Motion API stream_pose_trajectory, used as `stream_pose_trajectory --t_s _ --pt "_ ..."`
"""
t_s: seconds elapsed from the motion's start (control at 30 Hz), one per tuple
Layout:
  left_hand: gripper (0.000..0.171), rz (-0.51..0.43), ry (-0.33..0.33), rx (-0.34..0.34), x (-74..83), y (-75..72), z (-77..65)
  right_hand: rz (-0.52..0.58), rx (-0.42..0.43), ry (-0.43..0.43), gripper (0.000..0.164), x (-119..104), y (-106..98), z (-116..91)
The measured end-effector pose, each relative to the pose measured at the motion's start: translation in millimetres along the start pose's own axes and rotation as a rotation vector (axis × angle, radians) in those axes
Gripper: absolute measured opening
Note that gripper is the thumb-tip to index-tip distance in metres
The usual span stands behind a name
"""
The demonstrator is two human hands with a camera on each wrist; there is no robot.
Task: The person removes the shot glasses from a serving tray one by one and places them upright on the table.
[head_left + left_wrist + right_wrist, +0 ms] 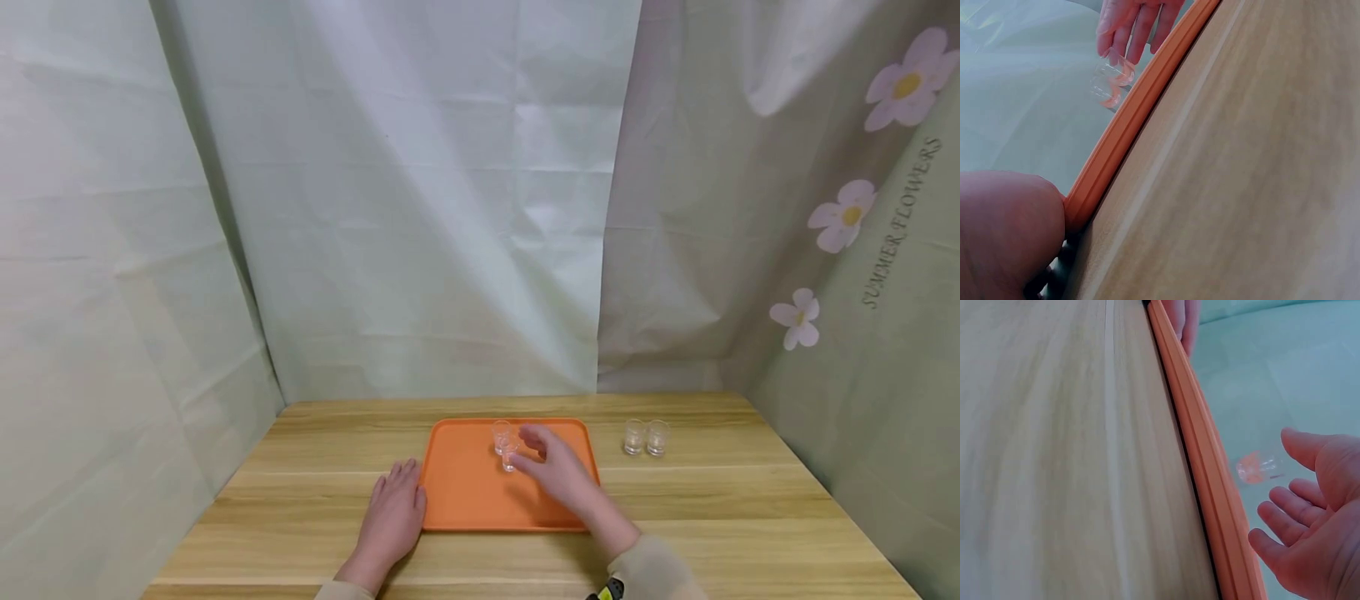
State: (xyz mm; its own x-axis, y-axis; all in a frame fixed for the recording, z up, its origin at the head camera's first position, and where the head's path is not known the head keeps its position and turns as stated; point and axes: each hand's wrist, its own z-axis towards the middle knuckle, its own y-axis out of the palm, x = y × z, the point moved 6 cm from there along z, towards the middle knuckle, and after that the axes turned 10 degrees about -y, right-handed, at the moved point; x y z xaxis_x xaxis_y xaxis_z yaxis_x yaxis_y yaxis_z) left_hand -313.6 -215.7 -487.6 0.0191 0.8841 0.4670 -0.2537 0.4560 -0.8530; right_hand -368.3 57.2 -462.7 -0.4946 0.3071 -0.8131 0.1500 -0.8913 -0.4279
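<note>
Two small clear shot glasses stand close together on an orange tray (465, 496): a rear glass (500, 433) and a front glass (509, 458). My right hand (562, 475) is over the tray just right of them, thumb and fingers spread apart around nothing. In the right wrist view a shot glass (1257, 467) shows beyond the gap between thumb and fingers. My left hand (393, 512) lies palm down on the table, its thumb side against the tray's left edge. In the left wrist view the tray's side wall (1119, 134) runs up from that hand.
Two more shot glasses, one (633, 437) beside the other (657, 438), stand on the wooden table (705, 492) right of the tray. Pale curtains (450, 208) enclose the table at the back and sides.
</note>
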Motion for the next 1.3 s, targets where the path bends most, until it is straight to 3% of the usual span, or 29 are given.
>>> stream_pose_trajectory --t_s 0.43,0.87,1.3 --pt "0.045 -0.005 -0.006 -0.001 -1.5 0.1 -0.7 0.031 0.009 0.022 0.053 6.5 14.9 6.3" --pt "0.046 0.002 -0.006 -0.005 -0.9 -0.8 -0.9 -0.053 0.026 0.123 0.037 9.5 18.5 10.5" --pt "0.046 0.01 0.002 -0.012 1.3 -0.8 -1.0 -0.063 0.057 0.135 0.027 11.0 18.8 10.1"
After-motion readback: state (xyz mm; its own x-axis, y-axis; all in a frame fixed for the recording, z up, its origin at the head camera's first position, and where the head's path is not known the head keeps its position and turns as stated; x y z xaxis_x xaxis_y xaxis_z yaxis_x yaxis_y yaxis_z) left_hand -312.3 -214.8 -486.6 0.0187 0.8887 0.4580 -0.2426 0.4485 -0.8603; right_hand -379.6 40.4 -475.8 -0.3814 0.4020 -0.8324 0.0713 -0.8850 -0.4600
